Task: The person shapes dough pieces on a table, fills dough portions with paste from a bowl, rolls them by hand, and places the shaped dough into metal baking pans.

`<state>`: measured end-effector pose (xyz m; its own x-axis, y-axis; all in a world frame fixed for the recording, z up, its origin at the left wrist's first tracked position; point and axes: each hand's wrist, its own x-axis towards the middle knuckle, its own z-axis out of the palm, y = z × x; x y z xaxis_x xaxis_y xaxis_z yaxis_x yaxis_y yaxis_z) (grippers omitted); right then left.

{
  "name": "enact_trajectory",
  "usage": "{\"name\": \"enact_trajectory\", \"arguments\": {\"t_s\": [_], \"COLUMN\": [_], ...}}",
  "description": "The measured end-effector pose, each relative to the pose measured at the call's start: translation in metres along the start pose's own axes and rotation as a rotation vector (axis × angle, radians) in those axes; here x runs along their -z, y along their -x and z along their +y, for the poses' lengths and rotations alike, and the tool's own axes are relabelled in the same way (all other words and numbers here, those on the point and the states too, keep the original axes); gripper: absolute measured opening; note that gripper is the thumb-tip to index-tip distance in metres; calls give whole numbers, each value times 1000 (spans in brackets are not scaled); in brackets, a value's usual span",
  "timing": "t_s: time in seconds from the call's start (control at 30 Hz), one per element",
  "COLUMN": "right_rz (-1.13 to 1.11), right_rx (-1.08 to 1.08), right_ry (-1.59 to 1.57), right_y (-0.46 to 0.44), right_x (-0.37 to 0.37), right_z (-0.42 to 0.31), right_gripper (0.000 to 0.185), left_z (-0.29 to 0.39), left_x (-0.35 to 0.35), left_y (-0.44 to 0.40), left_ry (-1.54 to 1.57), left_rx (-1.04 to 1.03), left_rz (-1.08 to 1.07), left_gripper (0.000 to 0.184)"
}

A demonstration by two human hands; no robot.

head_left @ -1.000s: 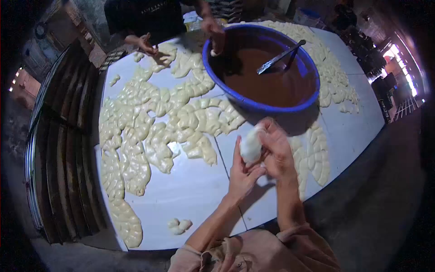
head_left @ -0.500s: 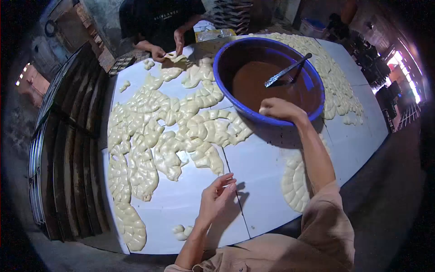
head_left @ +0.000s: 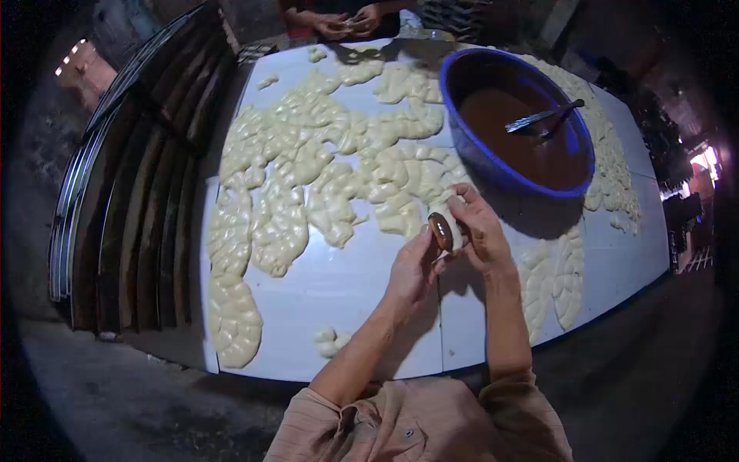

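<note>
Over the table, my left hand [head_left: 414, 267] and my right hand [head_left: 479, 229] meet around one small piece of pale dough [head_left: 455, 234]. A glossy dark brown lump of filling [head_left: 440, 230] lies on the dough's left side, by my left fingertips. My right fingers curl round the dough from the right and partly hide it. Just beyond my hands, rows of joined, shiny dough pieces [head_left: 404, 175] spread across the white tabletop [head_left: 339, 289]. A blue tub [head_left: 496, 165] of brown filling [head_left: 500, 115] stands to the upper right, with a flat-bladed metal tool [head_left: 539, 118] resting inside.
More dough pieces [head_left: 570, 277] lie right of my forearm and behind the tub. A small dough cluster [head_left: 331, 341] sits near the front edge. Stacked dark trays [head_left: 131, 208] stand on the left. Across the table, a co-worker's hands [head_left: 350, 23] handle something small.
My right hand has left the tub's rim and come to my left hand, which moved up and right. Dough with brown filling is now between them. The view has shifted.
</note>
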<state>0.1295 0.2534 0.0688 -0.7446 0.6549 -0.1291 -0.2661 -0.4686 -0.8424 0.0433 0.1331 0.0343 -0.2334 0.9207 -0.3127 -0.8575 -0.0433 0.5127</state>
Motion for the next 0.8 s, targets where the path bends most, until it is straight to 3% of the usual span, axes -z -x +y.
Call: {"name": "enact_trajectory", "arguments": {"t_s": [0.1,0.2,0.23,0.3,0.33,0.47,0.5,0.57,0.63,0.77,0.8], "right_rz": [36,5,24,24,57,152,166,204,170,137,111], "right_rx": [-77,-35,25,310,349,528,579,577,625,-76,-39], "right_ry": [52,528,589,1017,1060,1258,1315,1309,1314,431,462], "right_y": [20,33,37,45,47,48,48,46,43,42,43], "right_x": [-29,-42,-53,-80,-90,-105,-107,-115,-117,-128,-130], "right_z": [27,63,73,79,87,119,124,124,125,118,117], "right_gripper": [29,40,50,60,56,39,34,25,26,24,30], "left_z": [14,31,40,44,45,57,58,56,63,95,98], "left_x": [36,62,61,69,73,90,92,98,104,98,105], "left_y": [22,41,50,61,65,75,77,79,79,87,86], "left_ry": [-70,-97,-133,-70,-41,-409,-465,-579,-446,-380,-392], "left_rx": [-40,-145,-170,-171,-172,-228,-318,-496,-372,-161,-131], "left_rz": [121,320,381,385,385,448,440,423,398,393,356], "left_gripper": [31,22,20,23,24,30,30,28,32,32,31]}}
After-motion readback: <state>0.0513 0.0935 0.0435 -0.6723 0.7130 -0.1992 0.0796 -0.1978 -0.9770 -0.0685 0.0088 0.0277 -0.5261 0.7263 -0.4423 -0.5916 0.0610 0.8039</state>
